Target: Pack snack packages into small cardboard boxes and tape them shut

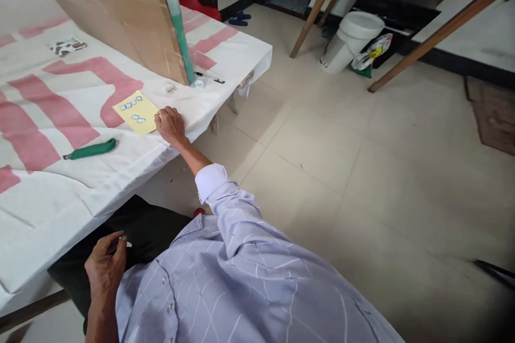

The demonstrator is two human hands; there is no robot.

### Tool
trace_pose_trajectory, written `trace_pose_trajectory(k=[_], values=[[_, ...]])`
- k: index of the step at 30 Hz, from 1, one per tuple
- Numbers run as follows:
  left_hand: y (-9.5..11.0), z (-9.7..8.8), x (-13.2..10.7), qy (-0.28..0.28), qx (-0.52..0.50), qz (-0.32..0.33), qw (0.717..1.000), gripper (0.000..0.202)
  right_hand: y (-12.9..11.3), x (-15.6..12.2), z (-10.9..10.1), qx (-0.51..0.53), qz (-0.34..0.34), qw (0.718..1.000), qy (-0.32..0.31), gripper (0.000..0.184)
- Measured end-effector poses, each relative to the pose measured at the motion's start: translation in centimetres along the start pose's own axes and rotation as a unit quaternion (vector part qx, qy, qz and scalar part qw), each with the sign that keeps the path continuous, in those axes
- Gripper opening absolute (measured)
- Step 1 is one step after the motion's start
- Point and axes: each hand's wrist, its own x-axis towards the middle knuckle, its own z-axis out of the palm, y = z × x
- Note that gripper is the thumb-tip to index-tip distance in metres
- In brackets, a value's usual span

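A yellow card point(141, 127) lies on the table, with several small white, dark-outlined pieces on it in two groups. My right hand point(171, 124) rests on the cloth at the card's right edge, its fingers curled and closed on that edge. Low over my lap is my left hand point(105, 260), thumb and fingers bent together. A small white piece point(129, 244) shows at its fingertips; its kind is unclear. Left of the card lies a green-handled tool point(93, 149) with a short metal tip. Beyond the card sits a small whitish lump point(169, 87).
A large cardboard sheet point(120, 5) stands on the white-and-pink tablecloth point(24, 220). Beside it are a bottle with green liquid point(181, 37), a round cap point(199, 84) and a black pen point(209, 77). A white bucket point(354, 37) stands on the floor under a wooden frame point(322, 0).
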Motion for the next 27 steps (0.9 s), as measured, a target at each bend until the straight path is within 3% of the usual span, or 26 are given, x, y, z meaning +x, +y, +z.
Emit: trace_pose_trajectory(k=[3, 10, 14, 18, 22, 27], values=[[0.5, 0.5, 0.0, -0.013, 0.011, -0.009, 1.000, 0.049, 0.2, -0.5, -0.6, 0.018, 0.002, 1.000, -0.008, 0.058], [0.7, 0.5, -0.8, -0.008, -0.033, 0.036, 0.999, 0.037, -0.3, -0.4, -3.7, 0.013, 0.034, 0.998, -0.046, 0.019], [1.5, -0.6, -2.2, 0.011, -0.033, 0.065, 0.997, 0.023, -1.9, -0.4, -4.0, 0.037, 0.027, 0.998, -0.050, 0.033], [-0.4, -0.9, -2.2, 0.053, -0.031, 0.017, 0.998, 0.017, -2.4, 1.7, -0.6, 0.049, 0.008, 0.998, -0.025, 0.044], [-2.0, -0.3, -2.9, 0.055, -0.056, 0.010, 0.997, 0.019, -1.0, 3.2, 3.0, 0.046, 0.015, 0.999, 0.025, 0.057], [-2.7, -0.3, -4.1, 0.047, -0.094, 0.029, 0.994, 0.018, 0.7, 3.4, 4.8, 0.014, 0.021, 0.999, 0.020, 0.100]])
